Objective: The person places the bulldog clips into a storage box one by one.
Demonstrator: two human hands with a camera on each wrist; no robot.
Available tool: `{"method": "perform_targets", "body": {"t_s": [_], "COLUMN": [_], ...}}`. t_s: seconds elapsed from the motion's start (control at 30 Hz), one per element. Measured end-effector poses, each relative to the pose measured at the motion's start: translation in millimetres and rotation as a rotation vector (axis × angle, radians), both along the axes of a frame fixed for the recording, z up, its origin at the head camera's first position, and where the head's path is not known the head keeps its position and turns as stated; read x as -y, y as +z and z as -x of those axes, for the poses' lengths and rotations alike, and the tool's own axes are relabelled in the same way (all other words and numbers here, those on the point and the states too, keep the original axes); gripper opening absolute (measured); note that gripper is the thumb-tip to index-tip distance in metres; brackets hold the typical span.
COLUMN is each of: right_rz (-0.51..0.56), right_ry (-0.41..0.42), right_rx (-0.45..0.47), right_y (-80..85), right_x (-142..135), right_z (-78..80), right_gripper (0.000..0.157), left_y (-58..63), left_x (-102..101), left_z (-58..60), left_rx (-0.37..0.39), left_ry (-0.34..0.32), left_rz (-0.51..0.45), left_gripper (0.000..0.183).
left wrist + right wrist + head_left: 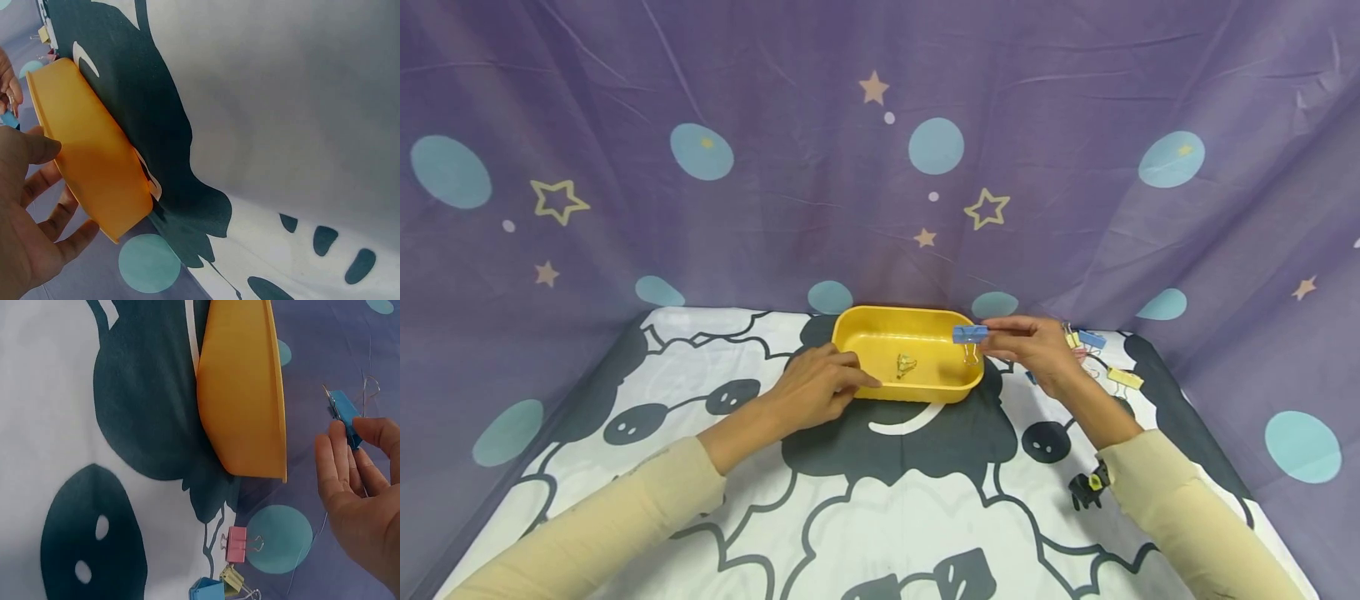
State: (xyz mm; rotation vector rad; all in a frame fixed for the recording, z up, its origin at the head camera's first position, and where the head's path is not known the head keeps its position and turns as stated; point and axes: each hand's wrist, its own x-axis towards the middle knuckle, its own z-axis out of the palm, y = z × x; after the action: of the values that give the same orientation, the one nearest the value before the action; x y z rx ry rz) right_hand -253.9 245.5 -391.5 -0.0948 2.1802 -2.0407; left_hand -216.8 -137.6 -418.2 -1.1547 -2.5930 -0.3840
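Observation:
A yellow plastic tray (917, 393) stands on the sheep-patterned cloth, near its back edge. My left hand (820, 383) grips the tray's front rim near the left corner; in the left wrist view the thumb (47, 150) lies against the outer wall, with fingers passing behind the rim. Over the tray's right end, my right hand (1033, 346) pinches a blue binder clip (968, 334) between thumb and fingers, its wire handle hanging down. The right wrist view shows that blue clip (344, 412) at the fingertips. Inside the tray lies a small yellowish binder clip (906, 365).
Right of the tray, partly behind my right hand, are several loose binder clips, among them a yellow one (1124, 378), another blue one (1091, 339) and a pink one (236, 544). A small black-and-yellow object (1086, 487) lies beside my right sleeve. A purple curtain (775, 167) hangs behind.

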Motion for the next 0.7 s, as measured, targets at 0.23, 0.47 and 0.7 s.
{"method": "perform_targets", "body": {"t_s": [0.23, 0.47, 0.7], "right_rz": [-0.11, -0.198, -0.251], "right_ry": [0.005, 0.01, 0.018], "right_rx": [-0.072, -0.118, -0.142], "right_y": [-1.2, -2.2, -3.7], "right_x": [8.1, 15.0, 24.0], "right_z": [-2.5, -1.4, -0.1], "right_gripper": [0.048, 0.046, 0.044], "left_y": [-0.1, 0.2, 0.1], "left_x": [-1.2, -1.0, -0.3], "left_z": [-0.2, -0.2, -0.3], "left_rx": [-0.007, -0.011, -0.001], "left_ry": [0.002, -0.001, 0.006], "left_rz": [0.002, 0.001, 0.001], "left_gripper": [0.039, 0.039, 0.04]}}
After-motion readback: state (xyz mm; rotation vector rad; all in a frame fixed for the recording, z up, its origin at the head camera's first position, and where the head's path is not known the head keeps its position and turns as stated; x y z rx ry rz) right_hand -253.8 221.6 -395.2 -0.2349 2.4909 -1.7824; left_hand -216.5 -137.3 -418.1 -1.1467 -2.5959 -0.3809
